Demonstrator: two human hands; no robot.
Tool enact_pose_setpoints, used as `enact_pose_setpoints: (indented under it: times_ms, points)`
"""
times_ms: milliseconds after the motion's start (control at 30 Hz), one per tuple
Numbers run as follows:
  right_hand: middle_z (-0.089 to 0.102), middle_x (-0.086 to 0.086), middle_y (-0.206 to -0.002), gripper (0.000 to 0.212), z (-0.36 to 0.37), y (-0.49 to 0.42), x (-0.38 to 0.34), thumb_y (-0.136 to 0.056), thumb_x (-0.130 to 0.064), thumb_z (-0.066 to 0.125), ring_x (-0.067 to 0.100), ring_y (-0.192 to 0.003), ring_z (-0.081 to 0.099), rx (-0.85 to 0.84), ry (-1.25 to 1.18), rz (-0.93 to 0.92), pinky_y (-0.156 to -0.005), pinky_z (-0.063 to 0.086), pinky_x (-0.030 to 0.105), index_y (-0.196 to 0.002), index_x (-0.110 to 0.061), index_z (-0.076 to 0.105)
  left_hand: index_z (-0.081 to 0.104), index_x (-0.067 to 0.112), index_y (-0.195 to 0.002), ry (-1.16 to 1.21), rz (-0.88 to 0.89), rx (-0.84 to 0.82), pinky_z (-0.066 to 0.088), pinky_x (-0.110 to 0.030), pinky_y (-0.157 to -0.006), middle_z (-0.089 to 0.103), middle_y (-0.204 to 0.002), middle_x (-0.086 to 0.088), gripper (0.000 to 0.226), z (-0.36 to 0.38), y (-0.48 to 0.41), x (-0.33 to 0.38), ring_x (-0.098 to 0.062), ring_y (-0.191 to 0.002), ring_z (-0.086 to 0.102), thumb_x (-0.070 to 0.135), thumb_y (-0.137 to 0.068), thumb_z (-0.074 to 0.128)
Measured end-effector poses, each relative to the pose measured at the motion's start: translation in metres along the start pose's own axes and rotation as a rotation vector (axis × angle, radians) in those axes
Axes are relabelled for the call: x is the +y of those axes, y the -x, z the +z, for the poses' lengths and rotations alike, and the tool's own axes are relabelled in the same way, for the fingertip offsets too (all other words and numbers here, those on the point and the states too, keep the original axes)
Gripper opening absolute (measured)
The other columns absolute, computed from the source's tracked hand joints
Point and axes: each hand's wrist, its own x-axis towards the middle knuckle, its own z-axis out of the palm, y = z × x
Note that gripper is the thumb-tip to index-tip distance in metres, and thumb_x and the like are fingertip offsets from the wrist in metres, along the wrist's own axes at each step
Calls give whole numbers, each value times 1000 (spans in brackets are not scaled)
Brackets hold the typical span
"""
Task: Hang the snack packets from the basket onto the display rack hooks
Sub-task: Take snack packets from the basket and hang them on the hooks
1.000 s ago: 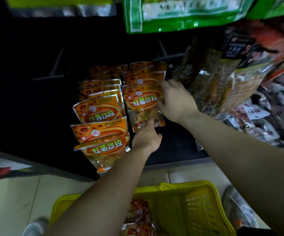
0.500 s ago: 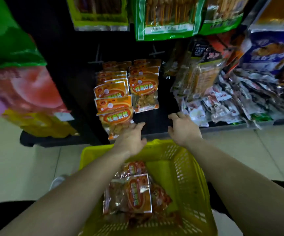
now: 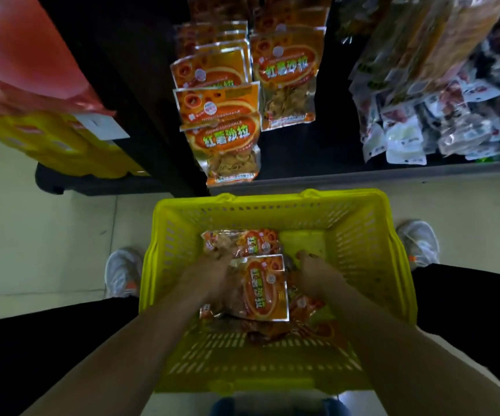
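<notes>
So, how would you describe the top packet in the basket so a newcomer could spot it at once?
Start at the yellow basket in front of the display rack. In its middle, between the left hand and right hand, lies an orange snack packet. Unlike the crumpled packet beyond it and those buried beneath, it sits topmost, flat, its whole silver-edged face showing.

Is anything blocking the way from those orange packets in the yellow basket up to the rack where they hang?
Nothing visible does. The left hand and right hand touch the packets in the basket, and the space up to the rack is open. The hooks are hidden behind the hanging packets.
</notes>
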Motion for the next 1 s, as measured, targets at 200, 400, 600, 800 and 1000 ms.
enact_pose_setpoints:
  times_ms: [200, 400, 600, 800, 1000]
  points:
    - [62, 6, -130, 62, 36, -22, -7, -86, -54, 56, 31, -112, 63, -39, -243, -34, -87, 49, 36, -141, -32, 39, 21, 27, -157, 25, 50, -39, 23, -47, -121, 15, -167, -1, 81, 23, -42, 4, -29, -153, 14, 44, -91, 64]
    - [58, -4, -136, 58, 55, -34, -9, -83, -51, 60, 26, -110, 65, -41, -232, -138, -92, 55, 43, -137, -42, 44, 34, 34, -147, -42, 60, -11, 23, -55, -119, 23, -163, -5, 82, 43, -56, 7, -32, -152, 14, 60, -78, 70]
    - [63, 11, -120, 38, 44, -41, 11, -96, -46, 53, 32, -109, 61, 180, -288, -10, -88, 48, 36, -120, -18, 63, 57, 22, -120, 156, 35, 172, 50, -38, -85, 58, -133, -6, 42, 36, -50, 0, -31, -114, 59, 44, -87, 71]
    - [60, 18, -133, 49, 46, -46, 41, -95, -29, 59, 35, -120, 57, -27, -329, 171, -93, 47, 35, -139, -11, 46, 55, 23, -95, 284, -57, 258, 48, -34, -71, 66, -103, -2, 22, 24, -49, -5, -25, -94, 64, 38, -89, 70]
    - [60, 12, -122, 32, 55, -29, 27, -91, -36, 60, 33, -113, 57, 211, -201, 84, -93, 48, 38, -118, -19, 59, 56, 26, -108, 364, -5, 177, 51, -33, -76, 69, -113, 2, 19, 10, -50, -4, -16, -93, 62, 20, -93, 67]
